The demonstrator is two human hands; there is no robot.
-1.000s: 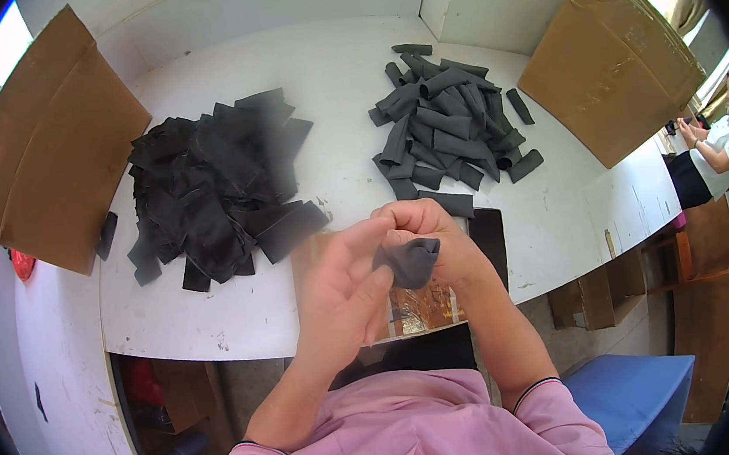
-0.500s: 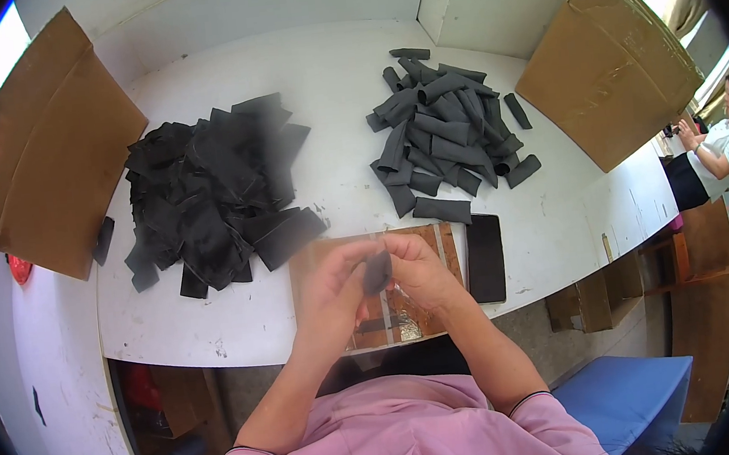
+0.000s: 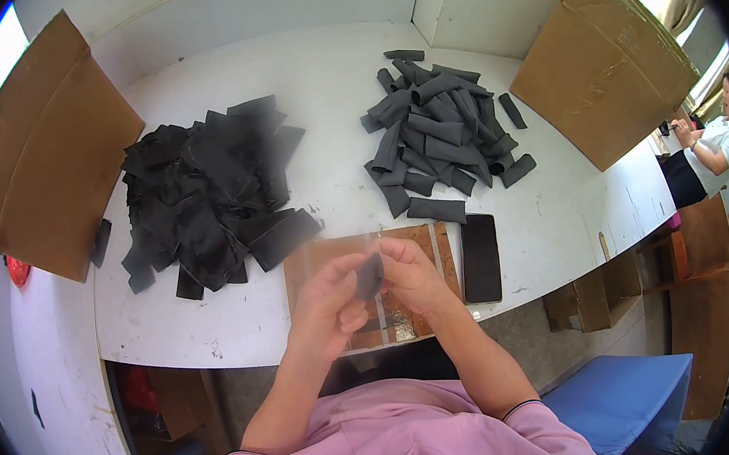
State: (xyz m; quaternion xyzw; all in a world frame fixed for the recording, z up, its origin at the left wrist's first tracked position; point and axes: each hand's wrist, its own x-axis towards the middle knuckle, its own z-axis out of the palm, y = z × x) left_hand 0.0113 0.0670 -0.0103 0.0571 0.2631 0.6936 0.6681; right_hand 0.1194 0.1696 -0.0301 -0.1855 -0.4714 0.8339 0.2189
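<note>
A small dark fabric piece (image 3: 370,277), folded or tube-like, is pinched between my two hands above a brown board (image 3: 305,264). My left hand (image 3: 328,303) closes on its left side with curled fingers. On its upper right edge, the fingertips of my right hand (image 3: 413,277) grip the same piece. Some of its shape is hidden by the fingers. Beyond my left hand lies a heap of flat black fabric pieces (image 3: 203,195). Farther right sits a pile of dark grey fabric tubes (image 3: 439,137), with one tube (image 3: 436,211) lying just behind the board.
A dark phone-like slab (image 3: 481,258) lies right of the board. Cardboard boxes stand at the left (image 3: 42,162) and right (image 3: 604,68) of the white table (image 3: 333,169). A blue seat (image 3: 626,395) is at lower right. Another person (image 3: 716,145) stands far right.
Both hands remain on the fabric piece, which has tilted and shifted slightly down and left. The left fingers have curled more beneath it.
</note>
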